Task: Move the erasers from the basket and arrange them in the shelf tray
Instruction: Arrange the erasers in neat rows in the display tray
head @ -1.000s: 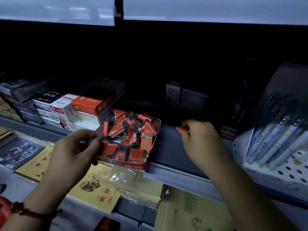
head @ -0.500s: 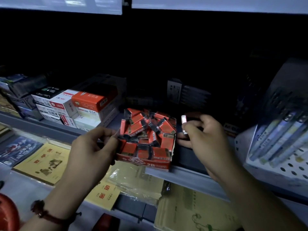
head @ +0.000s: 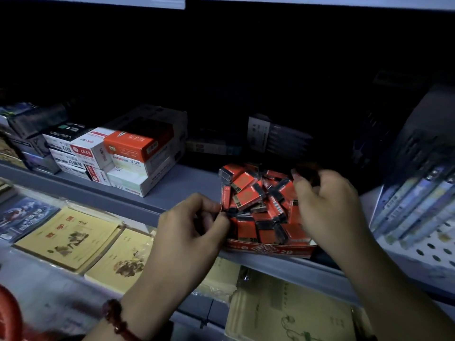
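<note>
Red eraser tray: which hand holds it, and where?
The left hand pinches the red tray at its left wall. The right hand curls at its right side; its hold cannot be told.

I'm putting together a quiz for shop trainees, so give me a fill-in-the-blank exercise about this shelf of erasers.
1. The left hand pinches the ____ wall of the red cardboard tray holding orange-and-black erasers.
2. The tray's front strip is printed ____.
3. The yellow booklets lie on the shelf ____ the tray.
Missing words: left; 2B; below.
</note>
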{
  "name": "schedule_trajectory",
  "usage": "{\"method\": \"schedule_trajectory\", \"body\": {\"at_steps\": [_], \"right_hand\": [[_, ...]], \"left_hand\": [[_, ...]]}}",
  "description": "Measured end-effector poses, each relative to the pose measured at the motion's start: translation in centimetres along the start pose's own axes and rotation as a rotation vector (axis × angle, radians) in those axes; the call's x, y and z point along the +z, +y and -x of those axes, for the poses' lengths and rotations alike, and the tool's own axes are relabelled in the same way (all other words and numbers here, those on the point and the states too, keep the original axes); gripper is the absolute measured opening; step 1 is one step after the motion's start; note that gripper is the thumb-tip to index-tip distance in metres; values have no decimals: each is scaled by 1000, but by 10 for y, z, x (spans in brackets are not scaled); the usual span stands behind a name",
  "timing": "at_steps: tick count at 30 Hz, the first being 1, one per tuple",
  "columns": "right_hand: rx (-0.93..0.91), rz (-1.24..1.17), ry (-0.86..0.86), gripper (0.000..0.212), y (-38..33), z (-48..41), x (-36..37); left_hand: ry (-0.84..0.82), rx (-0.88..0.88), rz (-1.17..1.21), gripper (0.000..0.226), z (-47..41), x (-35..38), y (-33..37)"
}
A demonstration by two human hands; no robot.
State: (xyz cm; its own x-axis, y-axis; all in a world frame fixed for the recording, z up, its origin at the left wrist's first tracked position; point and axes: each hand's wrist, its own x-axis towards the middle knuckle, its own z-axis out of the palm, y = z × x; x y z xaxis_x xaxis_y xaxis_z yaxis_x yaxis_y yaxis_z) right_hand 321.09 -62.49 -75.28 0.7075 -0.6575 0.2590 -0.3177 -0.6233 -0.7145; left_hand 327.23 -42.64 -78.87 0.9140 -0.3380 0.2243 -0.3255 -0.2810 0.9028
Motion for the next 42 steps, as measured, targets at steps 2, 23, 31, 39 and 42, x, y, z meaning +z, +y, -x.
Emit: {"method": "schedule_trajectory", "body": {"at_steps": [2,23,31,39,42], "right_hand": [[-8,-51,46,41,-1,0,-2],[-274,-593,-268,11,-35,23,12],[-201,-630,-337,13,-31,19,10],[-27,-836,-335,10,-38,24,8],[15,-904,-330,10,-43,27,7]], "left_hand": [[0,11,-1,14,1,1,2],[28,347,-10,26,-5,-11,6],[25,318,-20,32,-9,-17,-1],[-89,171,393,25,-9,-16,3],[-130,112,502,32,-12,-19,0]]}}
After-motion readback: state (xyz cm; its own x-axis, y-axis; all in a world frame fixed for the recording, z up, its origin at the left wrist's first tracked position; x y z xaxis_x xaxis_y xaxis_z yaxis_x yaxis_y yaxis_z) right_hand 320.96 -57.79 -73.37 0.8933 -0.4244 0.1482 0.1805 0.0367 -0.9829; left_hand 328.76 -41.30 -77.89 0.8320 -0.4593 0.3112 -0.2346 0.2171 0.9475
